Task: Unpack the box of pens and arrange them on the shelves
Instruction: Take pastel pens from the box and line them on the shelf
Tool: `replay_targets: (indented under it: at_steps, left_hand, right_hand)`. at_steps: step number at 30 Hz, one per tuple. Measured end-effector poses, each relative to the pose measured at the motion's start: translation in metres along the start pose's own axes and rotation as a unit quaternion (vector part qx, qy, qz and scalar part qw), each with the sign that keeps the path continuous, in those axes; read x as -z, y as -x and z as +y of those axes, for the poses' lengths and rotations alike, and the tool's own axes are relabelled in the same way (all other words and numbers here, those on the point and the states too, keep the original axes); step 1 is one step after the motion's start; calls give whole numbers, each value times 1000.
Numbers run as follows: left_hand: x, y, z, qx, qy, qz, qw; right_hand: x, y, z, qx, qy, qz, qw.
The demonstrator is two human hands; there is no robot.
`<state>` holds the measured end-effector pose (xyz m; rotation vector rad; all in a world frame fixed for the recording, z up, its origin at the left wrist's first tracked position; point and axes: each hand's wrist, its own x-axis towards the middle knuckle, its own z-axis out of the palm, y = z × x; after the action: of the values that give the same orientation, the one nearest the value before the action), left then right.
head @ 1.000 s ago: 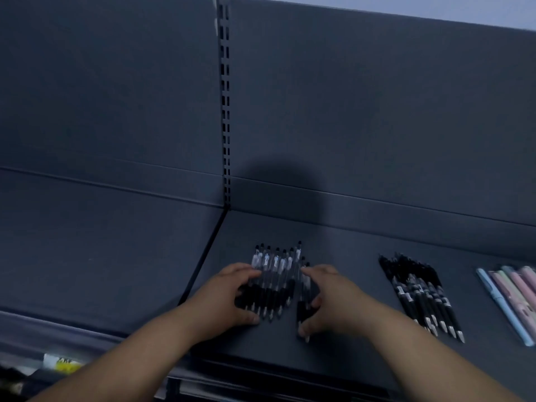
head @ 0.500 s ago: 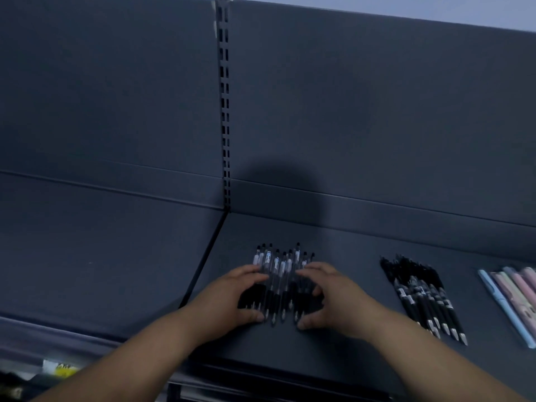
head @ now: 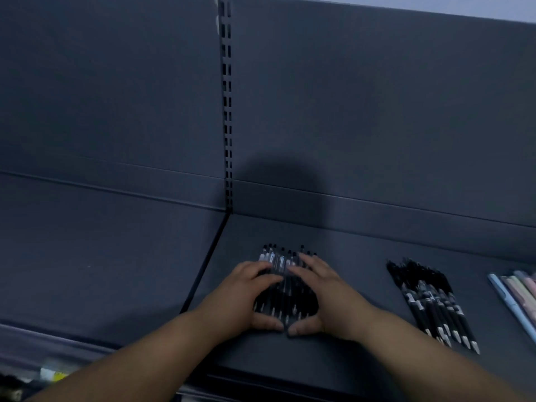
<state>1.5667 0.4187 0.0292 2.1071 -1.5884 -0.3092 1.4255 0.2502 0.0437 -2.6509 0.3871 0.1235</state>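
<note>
Left hand (head: 240, 298) and right hand (head: 326, 297), spread flat over the black plastic pens (head: 285, 300), should squeeze inward evenly, thumbs squaring the tips.

No text can be read anywhere. White label patches on the black pens (head: 287, 297), centre frame, are blurred. The yellow tag (head: 53, 374) at lower left is illegible.

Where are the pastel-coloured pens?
Pastel-coloured pens lie at the head view's far right edge, on the dark grey shelf, just right of the black silver-tipped pens.

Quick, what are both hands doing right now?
Left hand: open, fingers pressing the black pens.
Right hand: open, fingers pressing the same pens.
</note>
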Motion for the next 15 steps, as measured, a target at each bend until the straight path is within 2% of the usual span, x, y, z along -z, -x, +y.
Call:
replay_targets:
  at_steps: [8,13,15]
  left_hand:
    - [2,-3,1,14,10,1,1000]
    - [2,12,11,64,25,14,998]
    - [2,23,20,97,29,41,994]
  right_hand:
    - [-9,3,3,16,-30,48,998]
    - [-12,7,2,37,-1,57,998]
    - [-8,11,-1,46,3,48,998]
